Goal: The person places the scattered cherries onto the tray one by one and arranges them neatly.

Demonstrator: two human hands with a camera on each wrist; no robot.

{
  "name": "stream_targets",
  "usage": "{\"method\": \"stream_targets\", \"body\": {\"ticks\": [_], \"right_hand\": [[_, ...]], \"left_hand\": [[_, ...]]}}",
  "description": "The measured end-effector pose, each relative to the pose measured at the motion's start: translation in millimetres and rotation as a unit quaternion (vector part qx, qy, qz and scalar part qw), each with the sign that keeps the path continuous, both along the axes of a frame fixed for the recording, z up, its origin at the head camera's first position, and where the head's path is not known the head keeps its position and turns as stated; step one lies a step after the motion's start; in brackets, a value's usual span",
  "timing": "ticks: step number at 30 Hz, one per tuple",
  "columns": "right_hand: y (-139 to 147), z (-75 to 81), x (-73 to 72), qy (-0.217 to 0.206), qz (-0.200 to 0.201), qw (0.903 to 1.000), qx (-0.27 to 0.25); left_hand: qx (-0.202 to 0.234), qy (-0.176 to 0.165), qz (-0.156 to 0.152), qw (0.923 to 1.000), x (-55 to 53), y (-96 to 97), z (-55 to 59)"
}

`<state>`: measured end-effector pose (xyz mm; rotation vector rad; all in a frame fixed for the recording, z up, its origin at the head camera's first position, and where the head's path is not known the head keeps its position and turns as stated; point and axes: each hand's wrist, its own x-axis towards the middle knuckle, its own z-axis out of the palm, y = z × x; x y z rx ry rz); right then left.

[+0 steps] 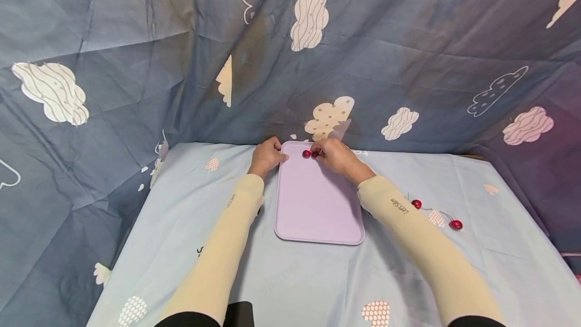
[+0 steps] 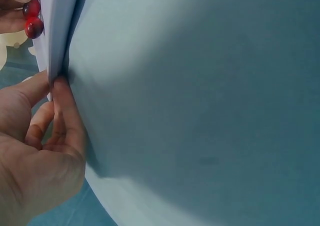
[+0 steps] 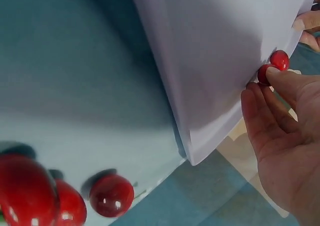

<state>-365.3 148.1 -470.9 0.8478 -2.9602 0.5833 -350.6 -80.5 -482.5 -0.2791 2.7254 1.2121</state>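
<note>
A lilac rectangular tray (image 1: 317,201) lies on the cloth-covered table. My left hand (image 1: 266,156) pinches its far left edge, the thumb on the rim and the fingers underneath, as the left wrist view shows. At the tray's far end my right hand (image 1: 337,157) pinches a dark red cherry (image 3: 264,75) between thumb and fingers, low over the tray. Right beside it, on the tray, sits another red cherry (image 1: 306,154).
To the right of the tray, cherries with stems lie on the cloth, one nearer (image 1: 456,224) and one farther (image 1: 416,204). Large red cherries (image 3: 25,191) fill the right wrist view's lower left corner. A dark cloud-patterned curtain (image 1: 272,64) hangs behind the table.
</note>
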Motion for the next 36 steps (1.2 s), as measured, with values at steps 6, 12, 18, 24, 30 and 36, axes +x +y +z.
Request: {"method": "stream_targets", "body": {"ticks": [6,12,18,24,30,36], "right_hand": [[11,16.1,11.4,0.011,0.001,0.9997,-0.022],[36,48.0,54.2,0.081,0.020,0.9962,-0.028],[65,69.5,116.1,0.094,-0.021,0.9947,-0.037],[95,69.1,147.0,0.056,-0.095,0.9875,-0.112],[140,48.1,159.0,-0.064,-0.208,0.9497,-0.225],[176,27.2,177.2,-0.156,-0.274,0.9022,-0.295]], "left_hand": [[-0.001,0.003,-0.004,1.0000,1.8,2.3,0.0],[-0.003,0.008,-0.006,0.9999,5.5,5.6,0.6],[-0.009,0.015,-0.010,0.9998,7.2,5.1,2.1],[-0.021,0.029,-0.009,0.9993,8.0,1.8,4.6],[-0.025,0.031,-0.004,0.9992,8.5,1.4,5.2],[-0.024,0.029,-0.005,0.9993,8.2,4.0,2.5]]}}
